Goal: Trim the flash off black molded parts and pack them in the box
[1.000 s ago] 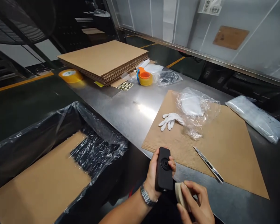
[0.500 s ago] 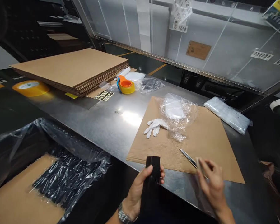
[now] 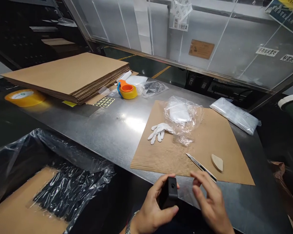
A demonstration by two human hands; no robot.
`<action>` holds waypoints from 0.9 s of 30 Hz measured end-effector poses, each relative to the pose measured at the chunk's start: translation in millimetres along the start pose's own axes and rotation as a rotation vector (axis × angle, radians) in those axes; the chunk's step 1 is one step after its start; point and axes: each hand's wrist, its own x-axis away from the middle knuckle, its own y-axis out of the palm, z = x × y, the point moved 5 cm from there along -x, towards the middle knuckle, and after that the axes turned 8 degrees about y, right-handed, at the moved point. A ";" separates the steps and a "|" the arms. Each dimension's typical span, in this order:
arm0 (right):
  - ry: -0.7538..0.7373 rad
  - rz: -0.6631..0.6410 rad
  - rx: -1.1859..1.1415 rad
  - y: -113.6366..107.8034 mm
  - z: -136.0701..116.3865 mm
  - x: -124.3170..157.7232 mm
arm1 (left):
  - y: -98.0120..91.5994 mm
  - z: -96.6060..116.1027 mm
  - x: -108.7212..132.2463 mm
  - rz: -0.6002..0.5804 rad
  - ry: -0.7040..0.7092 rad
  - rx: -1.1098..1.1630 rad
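Observation:
My left hand [image 3: 154,208] is wrapped round a small black box-like object [image 3: 169,193] with a round hole in its end. My right hand [image 3: 210,201] is just to the right of it, fingers apart and holding nothing. Beyond my right hand, a slim knife [image 3: 200,166] lies on the cardboard sheet [image 3: 158,162], its near end reaching the sheet's front edge. A beige wedge-shaped piece [image 3: 217,162] rests on the sheet to the right of the knife.
White glove [image 3: 160,131] and clear plastic bag [image 3: 182,113] lie on the sheet. Around it are a wrapped packet [image 3: 235,115], tape dispenser [image 3: 127,90], sticker sheet [image 3: 104,102], cardboard stack [image 3: 70,74] and tape roll [image 3: 24,97]. A plastic-lined bin [image 3: 39,138] stands lower left.
The beige piece, earlier in my right hand, now lies on the cardboard. My right hand has opened and moved nearer my left. The black object has been turned, so its end with the hole shows.

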 end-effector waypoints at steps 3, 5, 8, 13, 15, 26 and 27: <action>-0.119 -0.077 -0.210 14.9 -35.5 8.4 | 4.5 0.7 1.1 0.011 0.037 -0.121; -0.106 -0.044 -0.244 23.5 -39.1 11.8 | 6.1 2.3 1.5 0.033 0.074 -0.256; 0.043 0.036 -0.272 32.2 -24.7 16.2 | 5.8 8.3 2.0 0.054 0.112 -0.453; 0.353 0.005 -0.528 35.0 4.2 20.5 | 3.4 15.9 0.6 -0.110 -0.136 -0.250; 0.436 -0.049 -0.712 36.2 8.9 20.2 | 6.6 16.9 0.1 -0.174 -0.251 -0.033; 0.516 -0.228 -1.000 49.8 14.6 21.6 | 37.8 -16.7 20.0 -0.106 -0.666 0.568; 0.523 -0.220 -1.010 50.1 14.9 22.2 | 37.4 -16.7 21.1 -0.085 -0.675 0.577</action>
